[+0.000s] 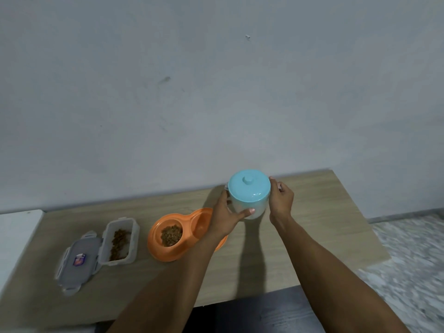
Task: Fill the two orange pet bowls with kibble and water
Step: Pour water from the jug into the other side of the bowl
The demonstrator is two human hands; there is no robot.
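An orange double pet bowl (158, 251) sits on the wooden table. Its left cup holds brown kibble (171, 235); its right cup (200, 224) looks empty and is partly hidden by my left forearm. A white jug with a light blue knobbed lid (248, 189) is at the back of the table, right of the bowl. My left hand (225, 213) grips the jug's left side with the thumb across its front. My right hand (281, 200) holds its right side, fingers curled round the back.
A clear plastic box (120, 239) with some kibble lies open left of the bowl, its grey clip lid (78, 259) beside it. A white surface (14, 236) adjoins the table (312, 236) on the left. A wall runs behind; patterned floor lies to the right.
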